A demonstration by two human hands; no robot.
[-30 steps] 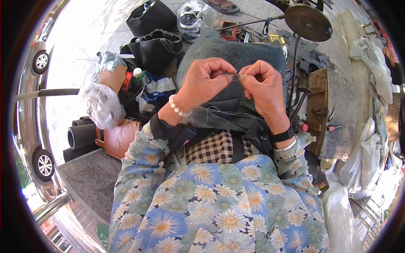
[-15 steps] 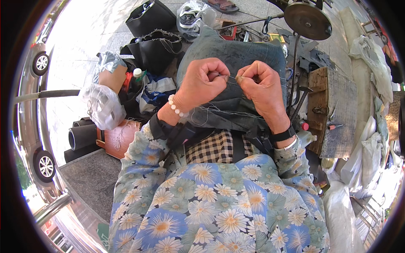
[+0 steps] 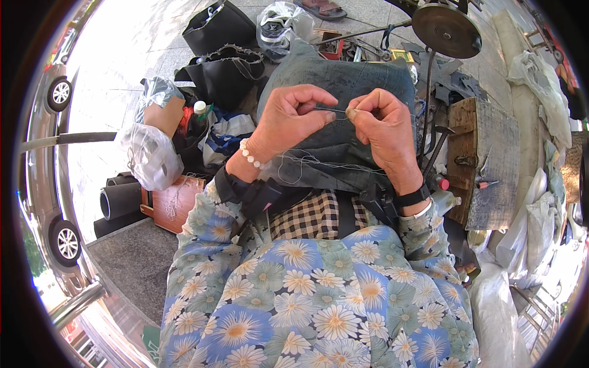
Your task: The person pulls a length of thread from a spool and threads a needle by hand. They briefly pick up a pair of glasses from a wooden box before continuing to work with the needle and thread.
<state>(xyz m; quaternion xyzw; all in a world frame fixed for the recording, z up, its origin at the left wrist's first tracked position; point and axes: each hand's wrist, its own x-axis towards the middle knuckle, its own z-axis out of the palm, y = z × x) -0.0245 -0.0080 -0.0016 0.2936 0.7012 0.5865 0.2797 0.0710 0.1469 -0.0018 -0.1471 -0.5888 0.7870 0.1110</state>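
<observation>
Pinching pale thread (image 3: 340, 111), the right hand (image 3: 384, 127) seemingly steadies it just beside the left hand (image 3: 289, 119), whose fingertips (image 3: 330, 116) stand parted; dark cloth (image 3: 343, 76) beneath both hands apparently supports slack strands (image 3: 325, 162).

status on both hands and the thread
Left hand: thumb and forefinger parted. Right hand: pinching thread. Loose strands over dark cloth. Nothing visibly blocking between hands.

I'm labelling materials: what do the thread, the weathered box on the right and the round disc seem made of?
Thread: thin, pale strands, perhaps cotton or nylon; too fine to tell.
Box: probably wood, unpainted and rough, judging by its plank-like panels and worn grey surface.
Disc: likely metal, from its dark, dull sheen.
</observation>
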